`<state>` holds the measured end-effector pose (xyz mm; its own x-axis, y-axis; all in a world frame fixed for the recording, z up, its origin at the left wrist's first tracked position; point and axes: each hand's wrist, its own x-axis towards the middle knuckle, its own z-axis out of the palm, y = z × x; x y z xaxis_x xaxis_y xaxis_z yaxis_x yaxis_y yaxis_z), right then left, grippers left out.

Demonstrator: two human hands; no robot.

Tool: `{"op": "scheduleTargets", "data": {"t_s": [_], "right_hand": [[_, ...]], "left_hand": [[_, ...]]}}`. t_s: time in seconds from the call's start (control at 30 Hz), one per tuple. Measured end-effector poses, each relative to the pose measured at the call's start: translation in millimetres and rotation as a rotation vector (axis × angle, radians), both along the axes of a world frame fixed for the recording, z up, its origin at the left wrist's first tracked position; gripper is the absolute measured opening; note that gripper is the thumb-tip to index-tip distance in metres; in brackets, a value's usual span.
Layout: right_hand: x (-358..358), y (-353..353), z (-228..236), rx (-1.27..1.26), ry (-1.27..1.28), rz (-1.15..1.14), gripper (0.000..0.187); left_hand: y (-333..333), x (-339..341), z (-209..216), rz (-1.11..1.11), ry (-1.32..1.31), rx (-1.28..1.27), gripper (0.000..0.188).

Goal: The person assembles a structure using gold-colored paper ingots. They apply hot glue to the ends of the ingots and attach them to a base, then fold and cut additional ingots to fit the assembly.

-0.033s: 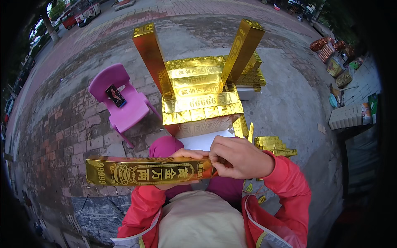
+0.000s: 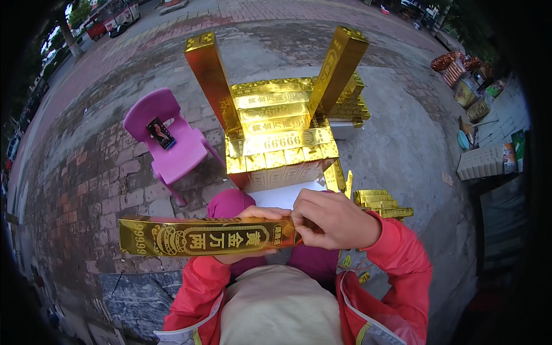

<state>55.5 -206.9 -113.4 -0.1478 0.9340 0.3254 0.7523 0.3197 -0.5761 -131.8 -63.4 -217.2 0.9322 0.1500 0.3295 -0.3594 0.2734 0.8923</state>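
Honestly, from here I worry that the left hand, gripping the box above the lap, could dent its sides, or the right hand, pinching its right end, could tear it, if either presses harder than thin walls bear
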Motion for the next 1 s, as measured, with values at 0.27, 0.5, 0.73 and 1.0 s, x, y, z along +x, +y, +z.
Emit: {"op": "scheduleTargets", "data": {"t_s": [0.27,0.5,0.73,1.0], "right_hand": [[-4.1,-13.5,4.3,0.038,0.142,-0.154,0.017],[-4.2,-5.3,-3.4,0.124,0.009,-0.3,0.018],[-16.0,2.7,-3.5,0.066,0.026,-0.185,0.031],[-27.8,2.3,0.7,0.092,-0.04,-0.205,0.05]], "left_hand": [[5.9,-3.0,9.8,0.175,0.046,-0.127,0.055],[5.7,-5.1,0.8,0.151,0.025,-0.166,0.056],[11.1,-2.7,-10.6,0.111,-0.131,0.003,0.065],[9.5,-10.7,-15.0,0.088,-0.037,-0.262,0.058]]}}
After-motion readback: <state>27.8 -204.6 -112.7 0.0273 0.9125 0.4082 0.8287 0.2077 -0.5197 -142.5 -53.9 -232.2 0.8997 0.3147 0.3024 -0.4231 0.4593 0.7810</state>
